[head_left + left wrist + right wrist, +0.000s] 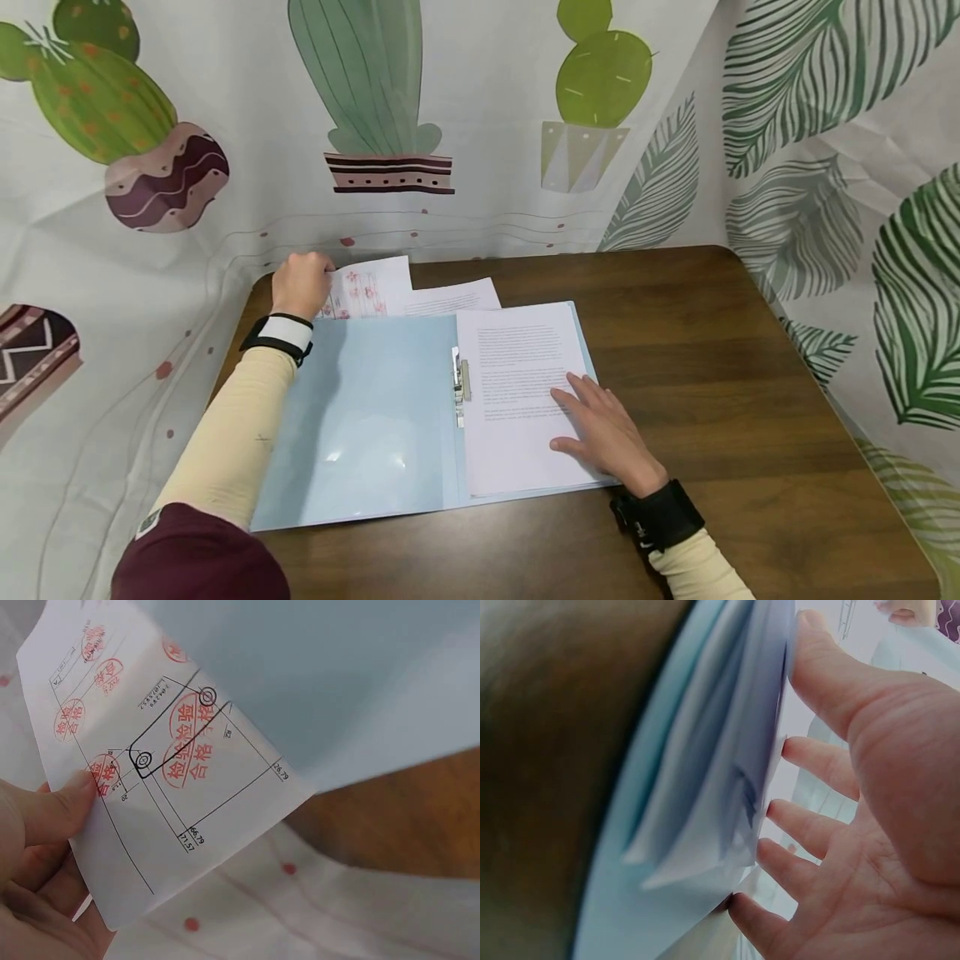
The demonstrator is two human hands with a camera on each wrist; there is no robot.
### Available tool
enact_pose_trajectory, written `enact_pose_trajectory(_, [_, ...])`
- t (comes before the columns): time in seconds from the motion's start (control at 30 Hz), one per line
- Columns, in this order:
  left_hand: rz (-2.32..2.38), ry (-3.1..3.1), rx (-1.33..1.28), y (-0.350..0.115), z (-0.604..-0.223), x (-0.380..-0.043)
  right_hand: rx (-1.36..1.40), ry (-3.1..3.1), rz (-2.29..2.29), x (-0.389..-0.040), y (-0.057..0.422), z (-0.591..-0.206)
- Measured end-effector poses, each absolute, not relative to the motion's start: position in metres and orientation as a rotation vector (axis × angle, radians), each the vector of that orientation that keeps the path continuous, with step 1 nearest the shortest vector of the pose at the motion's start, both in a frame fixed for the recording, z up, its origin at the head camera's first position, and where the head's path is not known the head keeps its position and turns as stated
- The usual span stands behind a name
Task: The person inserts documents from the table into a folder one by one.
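Note:
A light blue folder (375, 417) lies spread on the table, with a metal clip (460, 383) along its spine. Printed pages (517, 458) rest on its right side. My right hand (607, 433) touches these pages with its fingers spread; the right wrist view shows the fingertips against the stack's top and loose sheet edges below. At the folder's far left corner my left hand (302, 285) pinches a sheet with red stamps and a line drawing (202, 765) between thumb and fingers. Part of that sheet is hidden by the folder cover.
Another printed sheet (457, 297) sticks out behind the folder's far edge, beside the stamped one. The brown wooden table (697, 358) extends to the right. A curtain with cactus and leaf prints (495, 100) hangs right behind the table.

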State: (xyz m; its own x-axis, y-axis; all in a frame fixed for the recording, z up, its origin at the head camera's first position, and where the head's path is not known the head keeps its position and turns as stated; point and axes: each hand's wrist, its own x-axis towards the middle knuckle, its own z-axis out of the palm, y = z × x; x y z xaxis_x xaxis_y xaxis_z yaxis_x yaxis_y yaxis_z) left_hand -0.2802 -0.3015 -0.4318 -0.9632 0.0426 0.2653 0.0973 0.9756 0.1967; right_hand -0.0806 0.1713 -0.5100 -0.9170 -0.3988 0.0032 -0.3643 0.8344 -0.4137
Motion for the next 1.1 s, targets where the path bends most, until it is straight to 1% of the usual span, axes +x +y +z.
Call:
enact_pose_trajectory(0.6, [-0.23,-2.585,-0.162,-0.295,-0.363,-0.26,-0.622,2.916,-0.64,-0.08,0.172,-0.51])
enact_pose_trajectory(0.9, [-0.258,-2.47,-0.175,-0.291,-0.323,-0.244,-0.619,2.924,-0.624,-0.081,0.172,-0.51])
enact_pose_trajectory(1.1, [-0.241,-2.398,-0.201,-0.293,-0.306,-0.239,-0.621,2.922,-0.631,-0.08,0.171,-0.51])
